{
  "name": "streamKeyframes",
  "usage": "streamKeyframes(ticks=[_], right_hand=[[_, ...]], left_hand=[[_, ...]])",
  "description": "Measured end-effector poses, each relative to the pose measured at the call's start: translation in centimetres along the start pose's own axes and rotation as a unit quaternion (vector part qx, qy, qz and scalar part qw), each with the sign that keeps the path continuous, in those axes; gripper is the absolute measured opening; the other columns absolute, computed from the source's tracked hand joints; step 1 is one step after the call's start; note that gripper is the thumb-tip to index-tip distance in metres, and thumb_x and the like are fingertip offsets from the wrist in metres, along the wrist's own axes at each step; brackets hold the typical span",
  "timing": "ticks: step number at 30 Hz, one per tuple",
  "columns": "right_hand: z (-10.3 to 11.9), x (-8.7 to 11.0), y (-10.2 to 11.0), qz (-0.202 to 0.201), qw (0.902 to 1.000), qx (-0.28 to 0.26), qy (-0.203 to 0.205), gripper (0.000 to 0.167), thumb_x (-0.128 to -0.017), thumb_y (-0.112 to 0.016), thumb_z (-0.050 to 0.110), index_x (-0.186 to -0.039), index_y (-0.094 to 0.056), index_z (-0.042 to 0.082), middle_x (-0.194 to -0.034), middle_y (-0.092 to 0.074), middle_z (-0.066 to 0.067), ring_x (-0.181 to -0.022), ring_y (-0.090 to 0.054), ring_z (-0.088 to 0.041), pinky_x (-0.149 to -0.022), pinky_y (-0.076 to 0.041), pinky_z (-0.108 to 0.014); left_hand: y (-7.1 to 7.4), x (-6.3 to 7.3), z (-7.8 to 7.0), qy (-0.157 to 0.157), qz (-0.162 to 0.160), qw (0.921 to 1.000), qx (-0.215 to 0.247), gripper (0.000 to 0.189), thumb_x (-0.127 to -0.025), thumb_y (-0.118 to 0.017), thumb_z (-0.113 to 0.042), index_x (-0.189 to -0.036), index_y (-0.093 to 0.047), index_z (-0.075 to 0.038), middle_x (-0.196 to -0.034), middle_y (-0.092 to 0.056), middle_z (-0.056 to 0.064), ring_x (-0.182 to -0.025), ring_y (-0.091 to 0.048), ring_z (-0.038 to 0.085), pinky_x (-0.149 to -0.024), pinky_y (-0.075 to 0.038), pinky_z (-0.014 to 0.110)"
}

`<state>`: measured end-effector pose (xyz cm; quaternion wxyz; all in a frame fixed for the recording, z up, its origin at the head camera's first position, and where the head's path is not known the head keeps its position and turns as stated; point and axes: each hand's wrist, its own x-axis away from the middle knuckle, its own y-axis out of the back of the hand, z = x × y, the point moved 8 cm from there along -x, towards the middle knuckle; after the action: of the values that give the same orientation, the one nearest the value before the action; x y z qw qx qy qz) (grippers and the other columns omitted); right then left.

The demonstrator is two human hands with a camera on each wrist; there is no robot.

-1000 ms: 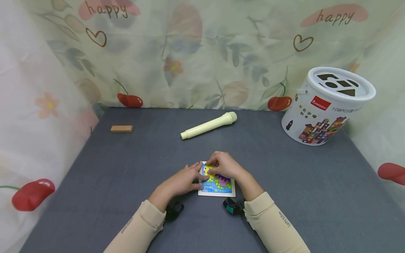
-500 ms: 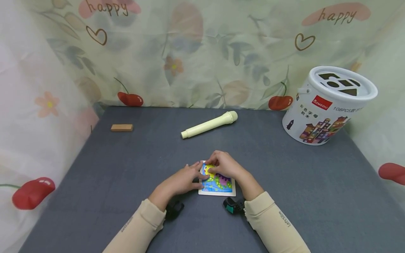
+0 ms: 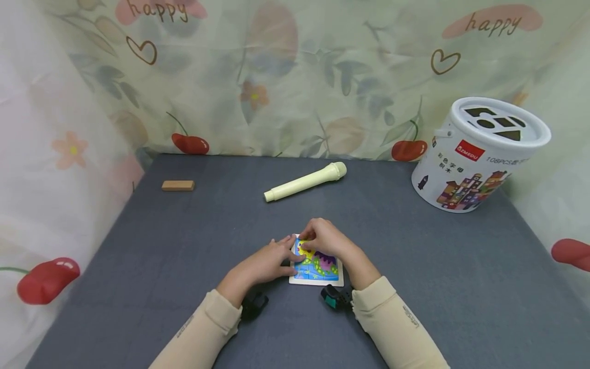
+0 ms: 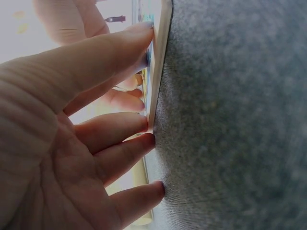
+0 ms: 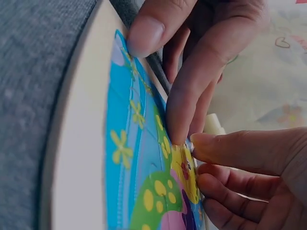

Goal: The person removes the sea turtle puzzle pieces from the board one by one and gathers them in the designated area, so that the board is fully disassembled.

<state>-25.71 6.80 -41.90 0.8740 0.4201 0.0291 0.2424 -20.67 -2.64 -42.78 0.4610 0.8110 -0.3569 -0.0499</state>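
A small square jigsaw puzzle [image 3: 317, 282] with a pale wooden frame lies on the dark grey table in the head view, its picture a yellow, green and purple dinosaur on blue. My left hand [image 3: 266, 262] reaches over its left side, fingers spread; the thumb touches the lower left of the picture. In the left wrist view the other fingertips rest at the frame's edge [image 4: 160, 62] and on the cloth. My right hand [image 3: 328, 241] bends over the upper left corner, thumb and index finger pinching at the yellow head piece [image 5: 191, 184], right beside a left fingertip.
Behind the puzzle lies a cream toy microphone [image 3: 304, 182]. A small wooden block [image 3: 178, 186] is at the back left. A white bucket [image 3: 426, 174] with shaped holes in its lid stands at the back right. Patterned curtains [image 3: 286, 113] close off the back and sides.
My right thumb has shifted slightly on the yellow head and the right wrist has moved a little to the left. The left hand and the puzzle stay in place.
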Motion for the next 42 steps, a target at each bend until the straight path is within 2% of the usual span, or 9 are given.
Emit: streamKeyframes(ticks=[5,12,16,24,31,42], right_hand=[[0.12,-0.34,-0.18,0.004,0.9999,0.011,-0.004,0.014,-0.081,-0.070,0.008,-0.094,-0.072,0.003,-0.091,-0.062,-0.006,-0.078,-0.057,-0.014,-0.068,-0.048,-0.025],[-0.37,-0.32,-0.63,-0.007,0.9988,-0.001,-0.049,0.012,-0.079,-0.073,0.010,-0.088,-0.068,0.005,-0.089,-0.060,-0.005,-0.077,-0.055,-0.013,-0.069,-0.048,-0.025],[-0.46,-0.21,-0.69,-0.008,0.9981,0.000,-0.061,0.012,-0.079,-0.073,0.010,-0.087,-0.066,0.005,-0.088,-0.056,-0.005,-0.077,-0.053,-0.014,-0.069,-0.046,-0.026],[-0.62,-0.42,-0.59,0.001,0.9984,-0.001,-0.056,0.011,-0.080,-0.072,0.009,-0.088,-0.065,0.005,-0.085,-0.056,-0.005,-0.075,-0.051,-0.014,-0.066,-0.043,-0.024],[-0.45,-0.62,-0.35,0.008,0.9994,-0.018,-0.030,0.009,-0.081,-0.070,0.005,-0.089,-0.067,0.002,-0.081,-0.063,-0.006,-0.072,-0.055,-0.013,-0.067,-0.047,-0.024],[-0.29,-0.33,0.20,0.030,0.9985,-0.042,-0.019,0.009,-0.083,-0.068,0.006,-0.091,-0.065,0.003,-0.084,-0.062,-0.007,-0.075,-0.055,-0.014,-0.070,-0.048,-0.026]], left_hand=[[-0.03,0.06,0.10,0.000,-0.002,1.0000,0.002,0.039,-0.087,-0.065,-0.022,-0.125,-0.061,-0.013,-0.152,-0.026,0.016,-0.143,-0.018,0.029,-0.112,-0.015,0.057],[-0.32,0.11,0.04,-0.005,-0.004,0.9999,0.010,0.039,-0.087,-0.066,-0.021,-0.124,-0.061,-0.012,-0.151,-0.027,0.018,-0.143,-0.019,0.030,-0.112,-0.015,0.058],[-0.41,0.08,-0.07,-0.011,-0.004,0.9999,0.010,0.039,-0.087,-0.066,-0.021,-0.124,-0.061,-0.011,-0.150,-0.028,0.019,-0.143,-0.019,0.031,-0.111,-0.015,0.059],[-0.43,-0.09,0.01,-0.006,0.001,1.0000,0.007,0.039,-0.087,-0.065,-0.022,-0.125,-0.060,-0.013,-0.151,-0.027,0.017,-0.143,-0.018,0.030,-0.112,-0.015,0.058],[-0.37,-0.07,0.06,0.004,0.000,1.0000,0.007,0.039,-0.087,-0.065,-0.022,-0.125,-0.060,-0.015,-0.151,-0.026,0.016,-0.143,-0.017,0.029,-0.112,-0.014,0.058],[0.07,0.21,-0.48,0.019,0.000,0.9997,-0.018,0.037,-0.086,-0.066,-0.017,-0.122,-0.063,-0.014,-0.149,-0.028,0.022,-0.141,-0.024,0.034,-0.109,-0.023,0.059]])
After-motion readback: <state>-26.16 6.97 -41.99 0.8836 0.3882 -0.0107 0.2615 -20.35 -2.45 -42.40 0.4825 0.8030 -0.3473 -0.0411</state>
